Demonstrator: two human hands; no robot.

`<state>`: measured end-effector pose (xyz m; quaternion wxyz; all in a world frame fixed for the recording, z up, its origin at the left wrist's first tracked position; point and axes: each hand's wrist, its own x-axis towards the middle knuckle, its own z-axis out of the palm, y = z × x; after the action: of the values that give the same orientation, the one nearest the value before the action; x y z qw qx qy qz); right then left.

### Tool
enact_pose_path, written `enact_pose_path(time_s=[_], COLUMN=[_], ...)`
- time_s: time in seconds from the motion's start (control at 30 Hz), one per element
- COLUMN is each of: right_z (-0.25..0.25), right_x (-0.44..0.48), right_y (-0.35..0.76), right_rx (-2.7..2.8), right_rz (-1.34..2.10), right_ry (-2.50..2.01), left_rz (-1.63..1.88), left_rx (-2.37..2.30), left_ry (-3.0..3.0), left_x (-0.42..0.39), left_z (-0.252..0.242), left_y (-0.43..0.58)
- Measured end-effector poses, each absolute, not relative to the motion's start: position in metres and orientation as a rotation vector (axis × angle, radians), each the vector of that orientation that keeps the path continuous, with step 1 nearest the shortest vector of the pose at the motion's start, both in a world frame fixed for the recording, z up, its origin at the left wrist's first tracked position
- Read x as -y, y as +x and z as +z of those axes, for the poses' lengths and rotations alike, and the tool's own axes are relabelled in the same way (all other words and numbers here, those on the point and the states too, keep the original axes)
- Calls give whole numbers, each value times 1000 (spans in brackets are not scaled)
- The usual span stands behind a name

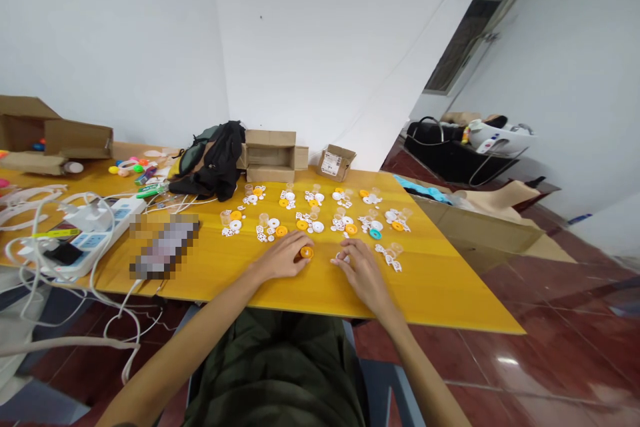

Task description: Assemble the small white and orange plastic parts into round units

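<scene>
My left hand [286, 255] is closed round an orange round plastic part [307, 252], a shallow disc with a raised middle. A little to the right, my right hand [361, 265] pinches a small white piece [343, 257] just above the tabletop. Beyond both hands lie several small groups of parts: clear plastic cups [263, 219], white discs [318, 227], orange discs [351, 229] and white dotted pieces [262, 234]. One teal disc [375, 234] sits past my right hand. Another clear cup [397, 250] with white dotted pieces lies to its right.
On the left are a phone [167, 247], a power strip [107, 233] and tangled white cables. Along the back stand a black bag [215, 160], an open cardboard box [271, 155] and a smaller box [336, 163]. A large carton [470, 230] stands beyond the table's right edge.
</scene>
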<state>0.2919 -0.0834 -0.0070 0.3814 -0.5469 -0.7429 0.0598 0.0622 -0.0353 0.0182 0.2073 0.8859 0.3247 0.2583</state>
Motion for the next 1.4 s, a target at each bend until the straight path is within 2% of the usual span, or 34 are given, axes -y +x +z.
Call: enact_pose_path(time_s=[0.57,0.97,1.4], right_z=[-18,-13,-25], right_x=[72,85,91], right_y=[271,327,338], right_rx=[1913,1771,1919], right_rz=[-70,-344,-515], right_ry=[-1524,-1455,-1587], left_rz=[715,734,810], left_rx=[-887,-879,-933], left_ry=[2496,2503,2523], left_x=[34,33,34], left_z=[17,16,15], left_y=[62,61,61])
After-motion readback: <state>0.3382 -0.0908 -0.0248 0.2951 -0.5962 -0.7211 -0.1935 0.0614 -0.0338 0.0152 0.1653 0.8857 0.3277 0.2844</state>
